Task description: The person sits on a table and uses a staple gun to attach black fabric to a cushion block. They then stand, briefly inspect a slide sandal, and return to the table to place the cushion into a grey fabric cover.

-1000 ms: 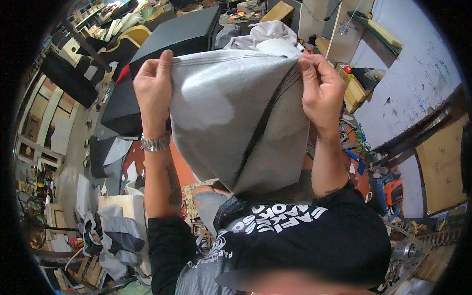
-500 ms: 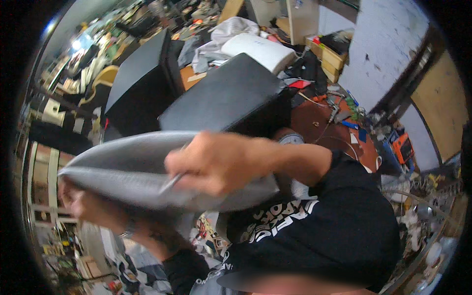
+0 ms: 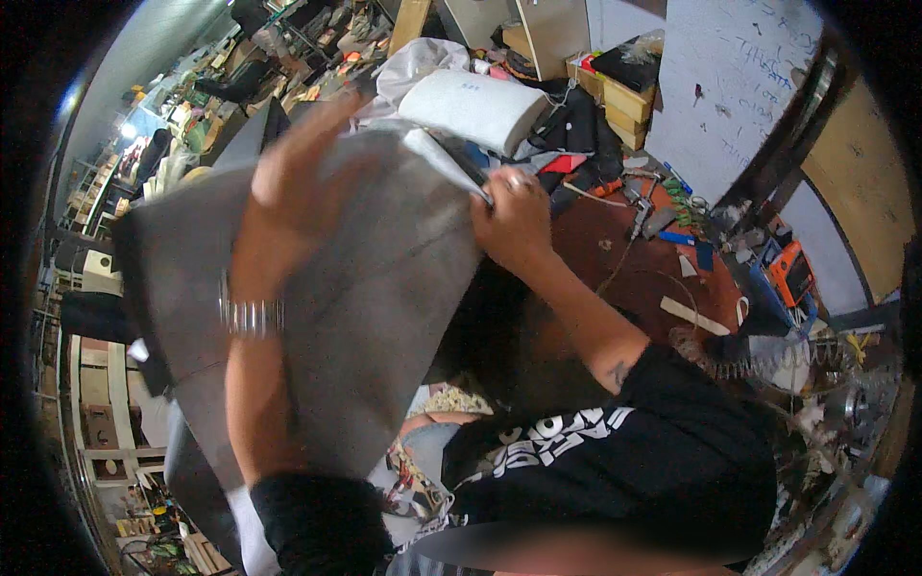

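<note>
A wide grey-brown sheet of cloth-like material (image 3: pixel 355 278) spreads in front of me, with a dark strip along its left edge. My right hand (image 3: pixel 516 213) is closed on the sheet's far right corner, where the edge folds over and shows a paler side. Over the left part of the sheet is my left hand (image 3: pixel 303 178), blurred by motion, its fingers stretched out with nothing seen in them. A stack of bracelets circles that wrist. The sheet hides most of the black padded blocks beneath it.
Beyond the sheet lie a white foam roll (image 3: pixel 475 108) and a pale crumpled cloth (image 3: pixel 418 72). Tools and a hose litter the reddish surface (image 3: pixel 595 254) at right, near an orange tool (image 3: pixel 792 274). Wooden boxes (image 3: pixel 624 101) stand by the wall.
The sheet, bunched up before, is now spread out over the black blocks. My right hand has moved right and away from me; my left hand has left the sheet's left edge and moved up over it.
</note>
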{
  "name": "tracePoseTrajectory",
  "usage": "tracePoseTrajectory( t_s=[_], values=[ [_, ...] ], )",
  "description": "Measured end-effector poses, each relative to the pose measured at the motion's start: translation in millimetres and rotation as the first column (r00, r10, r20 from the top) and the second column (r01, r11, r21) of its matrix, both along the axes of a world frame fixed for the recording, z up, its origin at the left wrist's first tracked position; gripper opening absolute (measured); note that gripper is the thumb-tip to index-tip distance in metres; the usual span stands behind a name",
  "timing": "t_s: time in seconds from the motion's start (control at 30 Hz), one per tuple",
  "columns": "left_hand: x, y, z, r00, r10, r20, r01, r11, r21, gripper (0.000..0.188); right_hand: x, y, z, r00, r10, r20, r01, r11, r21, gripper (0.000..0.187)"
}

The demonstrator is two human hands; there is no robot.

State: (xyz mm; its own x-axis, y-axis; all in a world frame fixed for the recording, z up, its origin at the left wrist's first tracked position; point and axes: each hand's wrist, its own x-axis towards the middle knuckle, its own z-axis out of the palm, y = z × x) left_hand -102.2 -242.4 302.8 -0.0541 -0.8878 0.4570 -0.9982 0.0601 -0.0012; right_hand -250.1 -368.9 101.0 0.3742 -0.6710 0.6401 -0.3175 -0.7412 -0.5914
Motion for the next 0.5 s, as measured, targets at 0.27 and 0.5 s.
tracePoseTrajectory(
  t_s=[0.27,0.5],
  values=[
    [-8,248,-41,0.393,0.584,-0.711,-0.736,0.663,0.138,0.035,1,-21,-24,0.95,0.278,0.14,-0.298,0.943,0.148,0.032],
    [-23,346,-272,-0.418,0.295,-0.859,-0.688,0.515,0.512,0.079,-6,-21,-29,0.932,0.289,0.219,-0.343,0.9,0.27,0.03]
  ],
)
